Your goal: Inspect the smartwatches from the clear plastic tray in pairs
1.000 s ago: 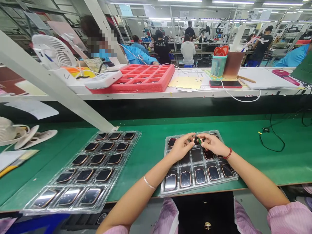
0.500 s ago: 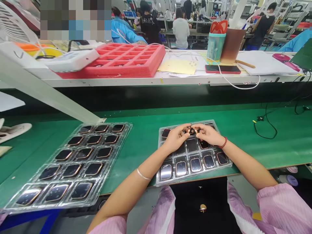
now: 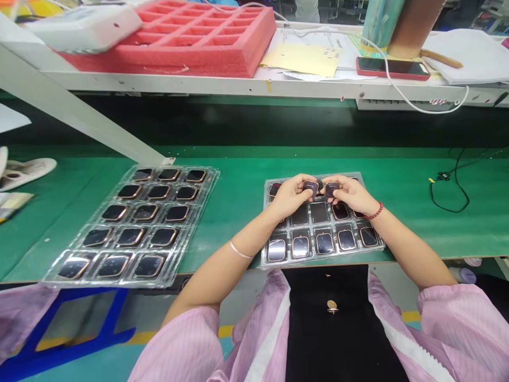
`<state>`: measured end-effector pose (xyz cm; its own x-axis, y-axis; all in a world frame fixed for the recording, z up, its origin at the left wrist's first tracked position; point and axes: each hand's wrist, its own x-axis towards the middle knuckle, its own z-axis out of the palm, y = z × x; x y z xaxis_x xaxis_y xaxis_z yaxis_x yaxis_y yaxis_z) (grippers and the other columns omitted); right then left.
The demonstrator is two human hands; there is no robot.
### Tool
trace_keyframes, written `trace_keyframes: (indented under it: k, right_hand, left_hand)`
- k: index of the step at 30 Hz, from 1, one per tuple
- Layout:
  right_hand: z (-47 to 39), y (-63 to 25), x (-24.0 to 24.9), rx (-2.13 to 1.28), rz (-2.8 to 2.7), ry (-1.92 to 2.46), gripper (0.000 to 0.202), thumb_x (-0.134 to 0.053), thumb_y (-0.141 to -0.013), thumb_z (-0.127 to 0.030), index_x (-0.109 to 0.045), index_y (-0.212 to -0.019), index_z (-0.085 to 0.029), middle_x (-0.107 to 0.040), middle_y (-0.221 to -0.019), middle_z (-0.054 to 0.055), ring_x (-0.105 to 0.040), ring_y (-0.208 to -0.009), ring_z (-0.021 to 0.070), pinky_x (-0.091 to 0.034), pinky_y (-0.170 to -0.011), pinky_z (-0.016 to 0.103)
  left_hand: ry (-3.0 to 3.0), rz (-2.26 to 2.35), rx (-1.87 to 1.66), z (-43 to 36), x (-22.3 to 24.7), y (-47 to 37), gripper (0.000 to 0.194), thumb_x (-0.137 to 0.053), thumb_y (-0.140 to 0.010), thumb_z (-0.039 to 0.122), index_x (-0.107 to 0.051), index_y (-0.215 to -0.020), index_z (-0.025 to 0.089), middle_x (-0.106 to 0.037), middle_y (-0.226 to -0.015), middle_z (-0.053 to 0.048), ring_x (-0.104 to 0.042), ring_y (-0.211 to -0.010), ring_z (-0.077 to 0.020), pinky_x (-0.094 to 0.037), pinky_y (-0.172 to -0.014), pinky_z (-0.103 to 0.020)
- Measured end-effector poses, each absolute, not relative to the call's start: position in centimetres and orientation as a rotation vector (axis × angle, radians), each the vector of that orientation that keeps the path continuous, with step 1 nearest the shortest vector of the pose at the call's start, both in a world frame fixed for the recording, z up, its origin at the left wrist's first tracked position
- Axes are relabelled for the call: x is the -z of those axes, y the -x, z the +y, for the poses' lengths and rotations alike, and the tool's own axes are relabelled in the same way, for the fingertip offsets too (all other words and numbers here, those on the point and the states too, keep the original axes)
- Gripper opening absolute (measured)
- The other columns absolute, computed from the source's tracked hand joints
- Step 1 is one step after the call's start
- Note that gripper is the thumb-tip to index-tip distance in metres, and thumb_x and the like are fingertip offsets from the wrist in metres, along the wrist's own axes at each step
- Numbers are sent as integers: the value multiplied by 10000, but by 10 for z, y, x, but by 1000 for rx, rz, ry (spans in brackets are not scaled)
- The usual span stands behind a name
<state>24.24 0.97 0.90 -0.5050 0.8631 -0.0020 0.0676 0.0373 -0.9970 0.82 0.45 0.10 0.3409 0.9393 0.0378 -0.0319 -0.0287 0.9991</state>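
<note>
My left hand point(image 3: 292, 195) pinches a smartwatch case point(image 3: 310, 187) with a dark glass face, held up above a clear plastic tray point(image 3: 296, 261). Close beside it, my right hand point(image 3: 353, 195) grips another smartwatch case point(image 3: 331, 189), its face turned toward me and a gold-coloured rim showing. The two cases are slightly apart. Below them the tray carries rows of similar cases, such as a front-row watch case point(image 3: 324, 243). In its middle row, a bare tray pocket point(image 3: 319, 212) shows. My hands cover part of the back row.
On the left, a second clear tray point(image 3: 169, 279) holds several watch cases. Behind, a white shelf point(image 3: 222, 85) bears a red foam tray point(image 3: 254, 58), papers, a phone point(image 3: 392, 68) and cups. A slanted white post point(image 3: 99, 119) meets the green mat. A black cable point(image 3: 457, 185) lies right.
The camera has tilted down. Both hands have turned the watch cases from edge-on to faces toward me, and the cases are a little further apart.
</note>
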Motion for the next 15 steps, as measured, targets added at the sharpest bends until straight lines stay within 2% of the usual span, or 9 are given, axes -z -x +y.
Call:
trace_keyframes:
  k: [3, 5, 9, 12, 15]
  right_hand:
    - [8, -241, -11, -1507, -1685, 956, 431, -694, -822, -228, -646, -1248, -187, -758, -1131, 80, -758, -849, 184, -644, -733, 308]
    - [6, -239, -13, -1441, -1707, 965, 356, -684, -861, -282, -639, -1203, -191, -764, -1102, 79, -759, -880, 202, -641, -759, 340]
    - [-2, -231, -16, -1044, -1907, 918, 141, -646, -940, -315, -683, -1000, -193, -767, -1072, 94, -732, -1037, 255, -584, -956, 461]
    - [-7, -224, -15, -690, -2188, 907, 132, -666, -948, -289, -761, -921, -203, -749, -1198, 105, -657, -1184, 309, -477, -1091, 557]
    - [-6, -224, -15, -490, -2350, 985, 153, -666, -945, -263, -801, -918, -196, -728, -1270, 122, -607, -1242, 351, -454, -1097, 584]
  left_hand:
    - [-1380, 918, -984, 5, -2, -10, 355, -648, -794, 157, -620, -1148, 140, -734, -1023, -63, -695, -784, -127, -589, -744, -267]
    - [-1441, 940, -956, 4, -6, -9, 298, -622, -825, 184, -623, -1120, 144, -738, -982, -55, -691, -772, -130, -575, -735, -266]
    - [-1840, 1151, -819, -7, -23, 1, 145, -587, -882, 250, -676, -946, 155, -738, -919, -52, -663, -800, -168, -531, -768, -313]
    - [-2166, 1336, -571, -22, -36, 10, 188, -567, -923, 269, -719, -888, 164, -748, -981, -72, -658, -930, -231, -515, -885, -394]
    - [-2342, 1540, -370, -35, -43, 12, 264, -538, -969, 293, -745, -901, 144, -730, -1118, -133, -628, -1098, -320, -515, -949, -466]
